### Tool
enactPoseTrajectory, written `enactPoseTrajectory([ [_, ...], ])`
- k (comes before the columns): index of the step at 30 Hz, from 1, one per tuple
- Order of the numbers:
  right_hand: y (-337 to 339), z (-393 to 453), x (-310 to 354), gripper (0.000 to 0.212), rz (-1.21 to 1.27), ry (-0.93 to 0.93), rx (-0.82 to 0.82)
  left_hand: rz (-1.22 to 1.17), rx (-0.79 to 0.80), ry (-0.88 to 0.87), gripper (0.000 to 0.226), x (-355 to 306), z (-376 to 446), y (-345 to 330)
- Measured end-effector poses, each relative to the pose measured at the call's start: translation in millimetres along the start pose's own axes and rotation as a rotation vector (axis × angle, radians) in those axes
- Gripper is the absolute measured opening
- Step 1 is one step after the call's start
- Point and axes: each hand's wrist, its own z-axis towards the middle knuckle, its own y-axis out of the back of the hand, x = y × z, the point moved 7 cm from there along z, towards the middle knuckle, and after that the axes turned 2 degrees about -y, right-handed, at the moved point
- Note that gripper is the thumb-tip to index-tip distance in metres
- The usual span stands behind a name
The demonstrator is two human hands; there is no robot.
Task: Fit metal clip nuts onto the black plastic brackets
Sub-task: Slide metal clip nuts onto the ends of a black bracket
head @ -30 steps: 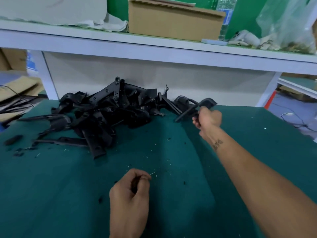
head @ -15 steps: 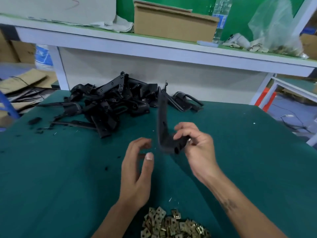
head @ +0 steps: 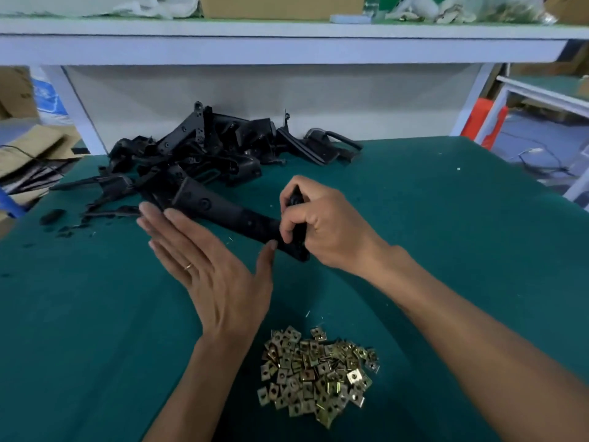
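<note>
My right hand (head: 322, 224) grips the right end of a long black plastic bracket (head: 229, 215), which lies nearly level above the green table. My left hand (head: 210, 266) is flat with straight fingers, palm toward the bracket, fingertips at its left part and thumb near its right end. A heap of brass-coloured metal clip nuts (head: 314, 370) lies on the table close to me, between my forearms. A pile of black brackets (head: 197, 154) sits at the back of the table.
The green table (head: 446, 218) ends at a white wall panel under a white shelf (head: 287, 43). Small black scraps (head: 52, 216) lie at the left. Cardboard and cables sit beyond the left edge, a red object (head: 484, 126) beyond the right.
My right hand pulled a bracket from the pile toward me and turned it from upright to nearly level. My left hand opened flat against it. The view tilted down, showing the clip nuts.
</note>
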Motion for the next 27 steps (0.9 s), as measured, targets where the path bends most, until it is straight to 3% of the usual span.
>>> enactPoseTrajectory([
  [4,-16,-1,15,0.029,-0.143,0.118,0.084,0.288,0.144,-0.315,0.088,-14,-5,-12],
  [7,-19,-1,23,0.023,-0.119,0.217,0.083,0.262,0.286,-0.478,0.061,-18,-10,-23],
  [12,-17,-9,0,0.027,0.197,0.067,-0.113,-0.059,0.367,-0.367,0.047,-12,-13,-28],
  [16,-14,-38,-25,0.031,0.356,-0.133,-0.352,-0.039,0.283,-0.345,0.053,-13,-12,-23],
  [18,-12,-63,-46,0.029,0.449,-0.306,-0.387,-0.02,0.225,-0.311,0.051,-9,-6,-20],
  [19,-13,-76,-55,0.027,0.475,-0.378,-0.326,-0.009,0.221,-0.307,0.051,-7,-5,-20],
  [23,-36,-114,-56,0.015,0.357,-0.428,0.27,-0.022,0.27,-0.305,0.051,1,-10,-27],
  [24,-40,-118,-53,0.016,0.311,-0.42,0.332,-0.039,0.28,-0.299,0.049,2,-10,-28],
  [27,-43,-118,-44,0.015,0.205,-0.394,0.317,-0.035,0.364,-0.293,0.052,4,-13,-34],
])
